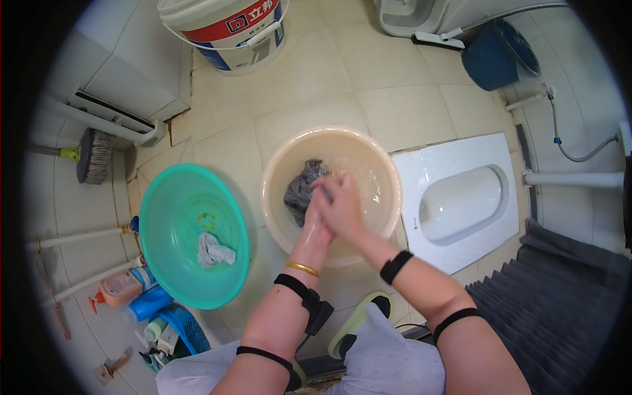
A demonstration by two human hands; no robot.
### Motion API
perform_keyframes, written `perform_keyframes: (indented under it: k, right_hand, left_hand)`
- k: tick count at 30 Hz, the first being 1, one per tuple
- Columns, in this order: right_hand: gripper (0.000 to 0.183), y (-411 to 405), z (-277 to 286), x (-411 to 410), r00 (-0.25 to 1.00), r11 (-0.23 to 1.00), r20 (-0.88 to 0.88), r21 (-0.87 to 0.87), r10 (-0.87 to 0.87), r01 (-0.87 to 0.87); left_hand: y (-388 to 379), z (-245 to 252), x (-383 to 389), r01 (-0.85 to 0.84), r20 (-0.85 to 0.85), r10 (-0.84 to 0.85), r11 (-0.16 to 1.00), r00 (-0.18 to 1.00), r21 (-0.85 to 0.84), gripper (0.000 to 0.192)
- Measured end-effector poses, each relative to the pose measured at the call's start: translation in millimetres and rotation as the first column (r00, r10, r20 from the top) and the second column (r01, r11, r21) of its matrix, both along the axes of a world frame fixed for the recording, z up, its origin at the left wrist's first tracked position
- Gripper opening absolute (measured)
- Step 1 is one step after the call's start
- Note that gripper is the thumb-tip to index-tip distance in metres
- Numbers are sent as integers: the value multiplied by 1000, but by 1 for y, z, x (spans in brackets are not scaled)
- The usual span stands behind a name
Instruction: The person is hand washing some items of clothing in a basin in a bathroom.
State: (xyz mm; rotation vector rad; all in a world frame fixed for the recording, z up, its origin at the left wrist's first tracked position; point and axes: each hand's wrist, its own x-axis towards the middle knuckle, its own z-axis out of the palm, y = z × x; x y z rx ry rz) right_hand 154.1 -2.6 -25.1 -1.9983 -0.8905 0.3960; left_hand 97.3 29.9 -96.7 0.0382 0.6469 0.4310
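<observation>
A peach plastic basin [331, 131] of water stands on the floor in front of me. Dark grey cloth [300, 190] lies wet and bunched in its left half. Over the water, my left hand [318, 215] and my right hand [344, 207] are pressed together, the right one partly covering the left. The left hand is right beside the cloth. A small greyish patch shows between the fingers, but what it is and whether either hand grips cloth is hidden. To the left, a green plastic basin [163, 182] has a small light grey cloth [215, 250] on its bottom.
A white squat toilet [461, 205] adjoins the peach basin's right side. Bottles, including an orange pump bottle [121, 287], and a blue plastic basket [186, 326] are at lower left. A paint bucket [232, 49], a blue bucket [493, 57] and a scrub brush [96, 155] stand farther out.
</observation>
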Motion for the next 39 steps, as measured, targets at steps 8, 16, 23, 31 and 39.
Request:
perform_keyframes:
  k: [8, 16, 23, 31, 39]
  right_hand:
    - [31, -21, -67, 79, 979, 947, -200, -319, -42, -24]
    - [53, -33, -58, 60, 948, 857, 205, -504, 244, -112]
    - [57, -40, -65, 57, 969, 861, 75, -479, 235, -172]
    - [28, -22, 43, -20, 932, 938, -108, 14, 345, -345]
    - [18, -16, -18, 5, 990, 990, -105, 119, 89, -76]
  left_hand:
    - [18, 47, -10, 53, -402, -73, 997, 913, -61, 61]
    - [25, 57, -31, 228, -526, -177, 973, 832, 33, 76]
    - [-28, 24, -20, 126, -486, -243, 957, 840, -260, 68]
    - [27, 24, -29, 132, 360, -6, 937, 933, -325, 47]
    - [4, 30, -8, -6, -22, 5, 997, 1000, -74, 31]
